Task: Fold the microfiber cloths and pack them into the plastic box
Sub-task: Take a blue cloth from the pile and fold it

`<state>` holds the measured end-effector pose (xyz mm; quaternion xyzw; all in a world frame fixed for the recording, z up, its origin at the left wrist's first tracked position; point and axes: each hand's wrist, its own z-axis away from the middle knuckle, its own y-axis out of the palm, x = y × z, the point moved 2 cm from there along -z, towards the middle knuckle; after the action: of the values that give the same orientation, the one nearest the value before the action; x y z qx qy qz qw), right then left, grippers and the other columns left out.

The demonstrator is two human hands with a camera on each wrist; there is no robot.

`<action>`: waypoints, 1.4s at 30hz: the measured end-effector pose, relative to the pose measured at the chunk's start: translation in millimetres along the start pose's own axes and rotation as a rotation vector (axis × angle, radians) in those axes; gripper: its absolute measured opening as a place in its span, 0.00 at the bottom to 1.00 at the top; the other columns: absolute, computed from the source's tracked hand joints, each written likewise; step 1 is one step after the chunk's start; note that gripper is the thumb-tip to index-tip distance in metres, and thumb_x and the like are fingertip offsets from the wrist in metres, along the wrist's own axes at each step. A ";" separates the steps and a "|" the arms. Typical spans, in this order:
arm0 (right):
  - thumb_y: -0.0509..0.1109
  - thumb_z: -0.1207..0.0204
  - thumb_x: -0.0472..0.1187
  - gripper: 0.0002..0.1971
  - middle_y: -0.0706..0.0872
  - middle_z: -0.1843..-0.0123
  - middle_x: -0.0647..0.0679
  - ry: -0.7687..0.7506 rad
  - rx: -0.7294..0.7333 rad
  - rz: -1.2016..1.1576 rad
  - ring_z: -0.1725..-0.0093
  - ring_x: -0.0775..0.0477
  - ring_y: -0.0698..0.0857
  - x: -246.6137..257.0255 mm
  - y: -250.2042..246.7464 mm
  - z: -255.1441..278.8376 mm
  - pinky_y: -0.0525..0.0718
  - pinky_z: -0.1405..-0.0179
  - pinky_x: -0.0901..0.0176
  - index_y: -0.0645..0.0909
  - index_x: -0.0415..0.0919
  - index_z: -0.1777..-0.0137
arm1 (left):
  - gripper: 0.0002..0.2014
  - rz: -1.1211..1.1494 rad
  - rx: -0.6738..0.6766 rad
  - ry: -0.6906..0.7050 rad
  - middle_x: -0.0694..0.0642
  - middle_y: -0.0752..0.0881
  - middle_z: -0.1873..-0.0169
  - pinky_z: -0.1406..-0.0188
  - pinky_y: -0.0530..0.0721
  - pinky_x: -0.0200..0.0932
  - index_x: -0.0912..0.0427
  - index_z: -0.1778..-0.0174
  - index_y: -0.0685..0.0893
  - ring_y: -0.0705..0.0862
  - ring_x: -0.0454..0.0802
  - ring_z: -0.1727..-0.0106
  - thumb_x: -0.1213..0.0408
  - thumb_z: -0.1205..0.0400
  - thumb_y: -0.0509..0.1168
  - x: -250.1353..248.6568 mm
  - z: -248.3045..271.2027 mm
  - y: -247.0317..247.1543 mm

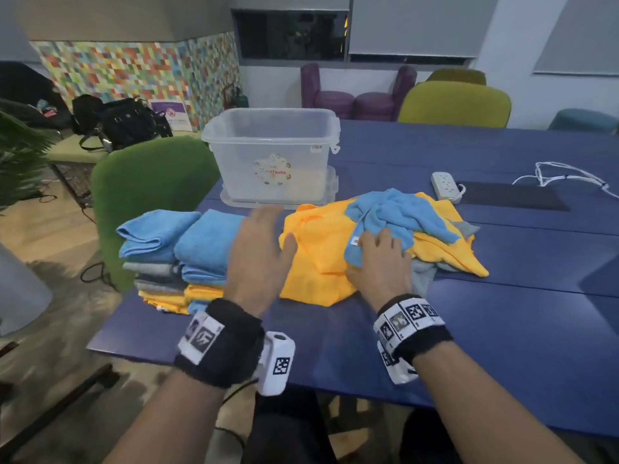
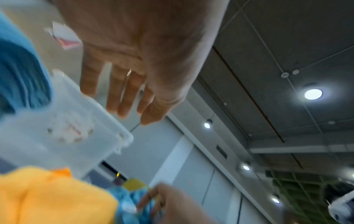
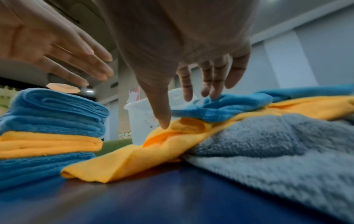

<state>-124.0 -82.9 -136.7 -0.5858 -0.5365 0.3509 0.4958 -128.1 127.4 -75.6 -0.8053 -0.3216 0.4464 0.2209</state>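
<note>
Blue, grey and yellow microfiber sits folded in two stacks (image 1: 177,259) at the table's left corner, close to the edge, squared up so we judge they can be lifted across as blocks. Just right of them our left hand (image 1: 259,252) hovers with fingers straight and holding nothing, above the gap between the stacks and the loose heap. Behind it the clear plastic box (image 1: 271,152) stands open on its lid, and as far as its cloudy walls let us tell, no cloths are in it yet. Further right our right hand (image 1: 378,262) rests on the unfolded pile, fingertips touching the crumpled blue cloth (image 1: 398,212) that lies over the yellow cloth (image 1: 321,249); whether they pinch it we cannot tell. A grey cloth (image 3: 268,145) lies under both. Beyond the pile the blue table (image 1: 502,313) runs bare, giving room to spread a cloth flat, with a power strip (image 1: 447,185) near its far side.
</note>
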 end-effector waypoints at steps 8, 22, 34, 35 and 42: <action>0.66 0.18 0.46 0.09 0.76 0.41 0.44 -0.065 0.058 -0.095 0.40 0.37 0.77 -20.9 3.0 -17.7 0.72 0.46 0.45 0.84 0.50 0.42 | 0.23 -0.080 0.569 0.065 0.54 0.83 0.32 0.40 0.83 0.59 0.53 0.28 0.83 0.84 0.60 0.39 0.72 0.19 0.68 -36.7 -13.6 110.2; 0.75 0.22 0.51 0.11 0.80 0.65 0.57 -0.215 -0.082 -0.685 0.64 0.59 0.78 -58.2 -64.1 -22.4 0.75 0.62 0.59 0.79 0.46 0.52 | 0.11 0.251 0.320 0.130 0.61 0.81 0.73 0.65 0.82 0.60 0.63 0.68 0.79 0.81 0.63 0.66 0.62 0.22 0.66 -76.9 -50.1 91.0; 0.76 0.21 0.46 0.07 0.81 0.71 0.54 -0.239 -0.217 -0.610 0.68 0.57 0.78 -89.7 -117.7 -15.1 0.73 0.67 0.56 0.86 0.45 0.58 | 0.15 0.258 -0.110 0.204 0.46 0.70 0.75 0.70 0.67 0.42 0.55 0.68 0.81 0.68 0.41 0.71 0.57 0.15 0.70 -109.2 -82.8 -32.1; 0.76 0.22 0.47 0.06 0.83 0.68 0.54 -0.241 -0.200 -0.603 0.66 0.56 0.79 -92.7 -118.6 -14.4 0.76 0.64 0.53 0.86 0.46 0.57 | 0.16 0.260 -0.141 0.196 0.46 0.71 0.75 0.71 0.68 0.42 0.54 0.69 0.82 0.68 0.41 0.71 0.57 0.15 0.71 -108.4 -86.3 -40.5; 0.74 0.21 0.42 0.05 0.82 0.68 0.54 -0.050 -0.118 -0.455 0.60 0.43 0.80 -124.5 -109.4 -12.5 0.68 0.63 0.52 0.86 0.52 0.58 | 0.09 0.365 -0.231 0.162 0.45 0.79 0.70 0.66 0.76 0.47 0.53 0.59 0.90 0.75 0.41 0.66 0.55 0.16 0.71 -92.1 -98.2 -76.1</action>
<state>-165.0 -214.5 -43.8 -0.4689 -0.6863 0.2125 0.5138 -104.3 107.8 75.9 -0.9033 -0.2010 0.3729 0.0678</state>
